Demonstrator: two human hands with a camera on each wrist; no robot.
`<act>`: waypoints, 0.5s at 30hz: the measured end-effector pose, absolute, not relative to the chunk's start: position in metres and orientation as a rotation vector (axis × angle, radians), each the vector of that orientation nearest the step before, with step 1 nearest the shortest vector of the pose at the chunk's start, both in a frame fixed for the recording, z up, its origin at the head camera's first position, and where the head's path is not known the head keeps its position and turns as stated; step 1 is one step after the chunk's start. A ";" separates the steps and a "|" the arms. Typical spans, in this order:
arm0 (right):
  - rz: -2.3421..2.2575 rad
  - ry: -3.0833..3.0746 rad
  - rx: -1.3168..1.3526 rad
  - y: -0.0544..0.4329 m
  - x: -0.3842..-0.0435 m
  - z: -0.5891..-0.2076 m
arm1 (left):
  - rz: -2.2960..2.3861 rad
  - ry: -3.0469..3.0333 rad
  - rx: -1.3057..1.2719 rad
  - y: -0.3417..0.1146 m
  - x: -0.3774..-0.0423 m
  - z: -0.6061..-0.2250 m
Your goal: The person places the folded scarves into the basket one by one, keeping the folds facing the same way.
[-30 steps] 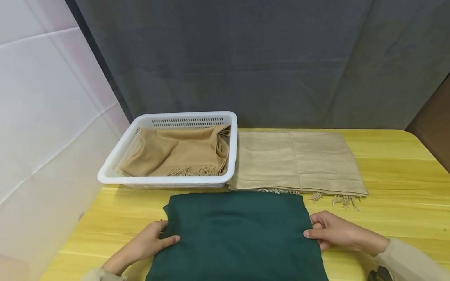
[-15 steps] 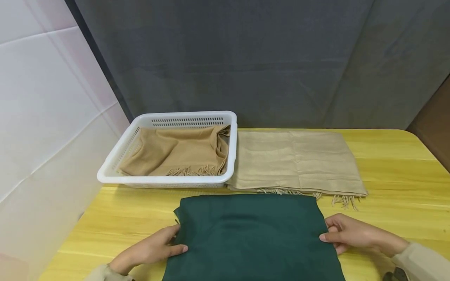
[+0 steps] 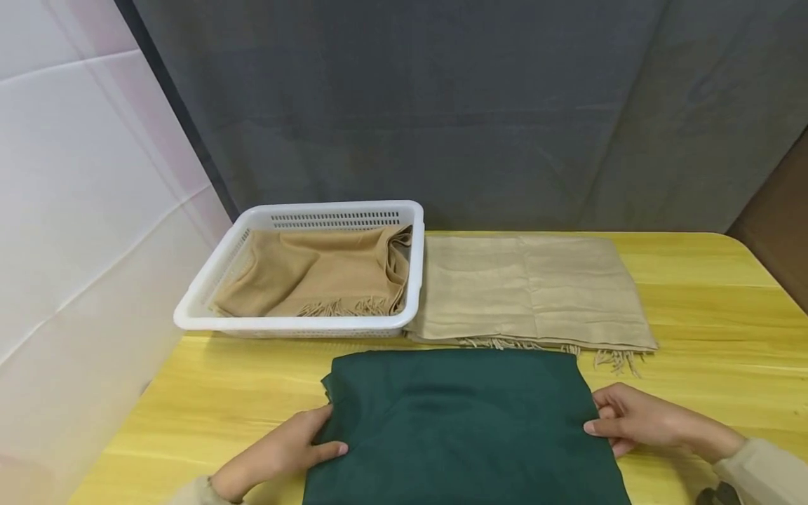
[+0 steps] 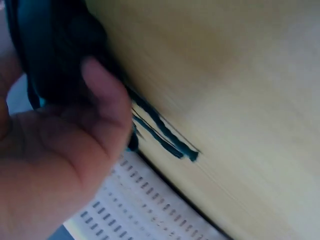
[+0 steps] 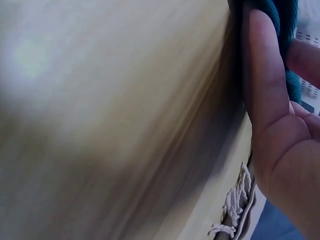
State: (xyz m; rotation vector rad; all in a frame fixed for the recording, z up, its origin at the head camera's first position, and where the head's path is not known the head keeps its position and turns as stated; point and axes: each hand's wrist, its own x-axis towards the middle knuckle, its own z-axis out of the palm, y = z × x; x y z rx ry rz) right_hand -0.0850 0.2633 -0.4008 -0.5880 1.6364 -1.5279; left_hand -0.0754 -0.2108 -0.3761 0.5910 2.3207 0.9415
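Note:
A folded dark green scarf [image 3: 467,428] lies at the near side of the table, its lower part cut off by the head view's edge. My left hand [image 3: 284,449] pinches its left edge, thumb on top and fingers underneath. At the opposite edge my right hand [image 3: 650,421] pinches the cloth the same way. In the left wrist view, twisted green fringe [image 4: 165,135] hangs out past the fingers. The right wrist view shows layered green cloth [image 5: 290,30] between thumb and fingers. What lies under the scarf is hidden.
Behind the scarf stands a white perforated basket [image 3: 297,323] with a folded tan fringed scarf [image 3: 341,270] in it. Beside the basket, a folded beige fringed scarf [image 3: 536,287] lies on the yellow wooden table [image 3: 713,315]. A grey curtain [image 3: 442,112] hangs at the back.
Both hands have moved to the right with the green scarf between them, mostly in the first half second. The basket and the beige scarf have stayed put.

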 end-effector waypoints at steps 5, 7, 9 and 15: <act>-1.523 1.646 -0.599 0.265 -0.082 -0.400 | 0.815 2.467 0.574 -0.208 -0.071 -0.378; -1.540 1.623 -0.585 0.264 -0.082 -0.400 | 0.794 2.499 0.589 -0.209 -0.070 -0.379; -1.567 1.581 -0.573 0.263 -0.082 -0.401 | 0.809 2.506 0.609 -0.210 -0.069 -0.379; -1.605 1.632 -0.617 0.262 -0.082 -0.402 | 0.845 2.618 0.750 -0.211 -0.068 -0.383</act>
